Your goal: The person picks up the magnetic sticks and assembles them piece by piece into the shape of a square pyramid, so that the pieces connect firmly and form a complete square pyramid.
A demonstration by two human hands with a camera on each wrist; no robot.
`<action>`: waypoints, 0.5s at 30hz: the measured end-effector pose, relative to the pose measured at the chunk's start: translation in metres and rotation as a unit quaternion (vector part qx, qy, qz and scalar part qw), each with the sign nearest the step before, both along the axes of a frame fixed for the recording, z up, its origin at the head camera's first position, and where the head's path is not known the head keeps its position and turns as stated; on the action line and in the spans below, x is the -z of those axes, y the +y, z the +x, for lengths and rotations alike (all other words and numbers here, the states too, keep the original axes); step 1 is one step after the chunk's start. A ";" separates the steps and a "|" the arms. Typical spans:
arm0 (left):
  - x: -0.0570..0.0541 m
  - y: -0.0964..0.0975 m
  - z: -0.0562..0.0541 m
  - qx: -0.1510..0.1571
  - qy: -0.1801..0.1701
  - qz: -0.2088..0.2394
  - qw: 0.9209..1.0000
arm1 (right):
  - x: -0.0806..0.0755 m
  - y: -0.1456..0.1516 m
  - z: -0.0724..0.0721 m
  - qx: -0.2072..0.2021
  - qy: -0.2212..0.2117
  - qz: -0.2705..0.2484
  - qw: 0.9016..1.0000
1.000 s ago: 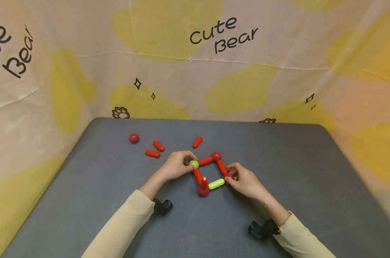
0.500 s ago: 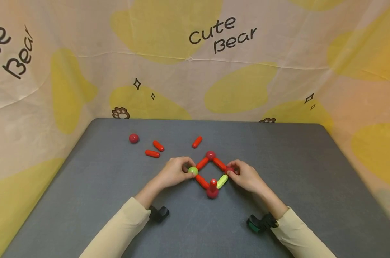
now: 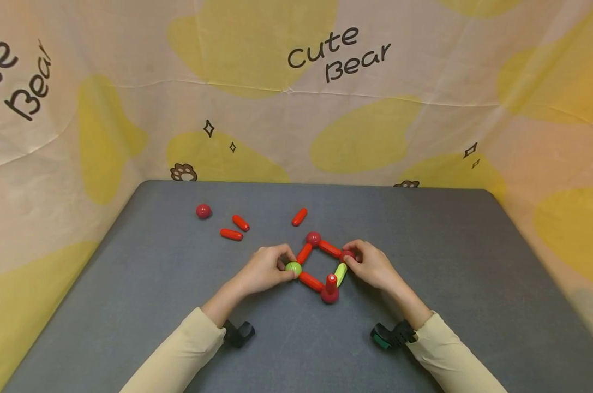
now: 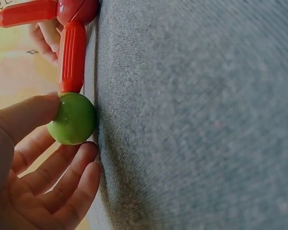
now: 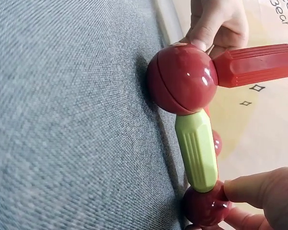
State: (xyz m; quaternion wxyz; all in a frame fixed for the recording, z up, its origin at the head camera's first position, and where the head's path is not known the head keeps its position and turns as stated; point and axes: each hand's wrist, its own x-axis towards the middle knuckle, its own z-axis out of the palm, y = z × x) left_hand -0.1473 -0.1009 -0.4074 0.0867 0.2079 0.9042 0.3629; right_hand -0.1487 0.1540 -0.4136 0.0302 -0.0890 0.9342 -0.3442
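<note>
A four-sided frame of balls and rods lies on the grey table. My left hand (image 3: pixel 264 270) pinches its green ball (image 3: pixel 293 269) between thumb and fingers, at the left corner. At the right corner, a red ball (image 3: pixel 347 256) is held by the thumb and fingers of my right hand (image 3: pixel 372 266). Another red ball (image 3: pixel 313 238) forms the far corner. On the near red ball (image 5: pixel 185 79) a red rod (image 5: pixel 257 64) stands upright. A yellow-green rod (image 5: pixel 197 151) joins the near and right balls; red rods, one being the near-left rod (image 4: pixel 72 57), form the other sides.
Beyond the frame lies a loose red rod (image 3: pixel 299 216). Two more loose rods, one farther (image 3: pixel 240 222) and one nearer (image 3: pixel 232 234), lie to the left, with a single red ball (image 3: pixel 203 211) behind them. A patterned cloth (image 3: pixel 365 125) hangs past the table's (image 3: pixel 438 229) far edge.
The frame has turned counterclockwise as seen from above. The green ball and my left hand came nearer, while my right hand and its ball moved farther away. The loose pieces stayed put.
</note>
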 end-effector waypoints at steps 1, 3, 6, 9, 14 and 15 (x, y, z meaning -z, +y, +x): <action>0.000 0.000 0.000 0.000 0.001 0.000 1.000 | 0.000 0.000 0.000 0.000 0.000 0.000 1.000; 0.001 0.000 0.000 0.001 0.005 0.001 1.000 | 0.000 0.000 0.000 0.001 -0.002 0.002 1.000; 0.001 0.000 0.000 0.004 0.006 0.005 1.000 | -0.001 0.001 -0.001 -0.001 -0.005 0.003 1.000; 0.001 -0.004 -0.001 0.006 0.008 0.011 1.000 | -0.001 0.001 -0.001 -0.001 -0.008 0.004 1.000; -0.004 -0.019 -0.005 -0.022 0.023 0.027 0.999 | 0.000 0.001 -0.001 0.000 -0.011 0.005 1.000; -0.007 -0.023 -0.005 -0.033 0.027 0.033 0.999 | 0.000 0.001 -0.001 0.000 -0.011 0.005 1.000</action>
